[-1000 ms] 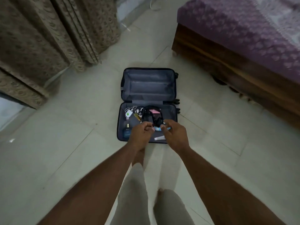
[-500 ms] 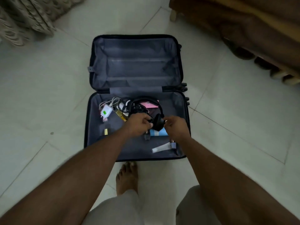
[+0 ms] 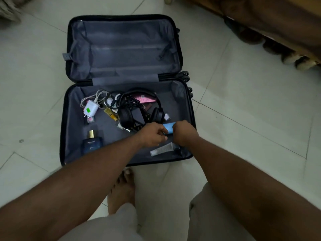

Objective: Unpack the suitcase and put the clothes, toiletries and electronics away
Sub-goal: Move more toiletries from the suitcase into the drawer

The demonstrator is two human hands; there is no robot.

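An open dark suitcase (image 3: 62, 136) lies on the floor, its grey-lined lid (image 3: 121, 49) folded back and bare. The near half holds black headphones (image 3: 157, 114) tangled with cables, a white charger (image 3: 90, 109) with a green sticker, a blue perfume bottle (image 3: 92, 143) with a gold cap, a pink packet (image 3: 145, 99) and a clear tube (image 3: 162, 149). Both hands meet over the right side of this half. A light blue tube (image 3: 168, 127) sits between them: my left hand (image 3: 152, 134) pinches its left end and my right hand (image 3: 184, 133) curls round its right end.
The suitcase rests on pale floor tiles (image 3: 243, 110). A wooden bed frame (image 3: 260, 18) runs along the upper right, with shoes (image 3: 251, 38) under it. A curtain hem (image 3: 7, 13) shows at the top left. My bare foot (image 3: 121, 188) stands just before the suitcase.
The camera has moved closer and tilted down over the suitcase. Both hands have shifted from the headphones toward the near right, onto the blue tube. The perfume bottle is uncovered now.
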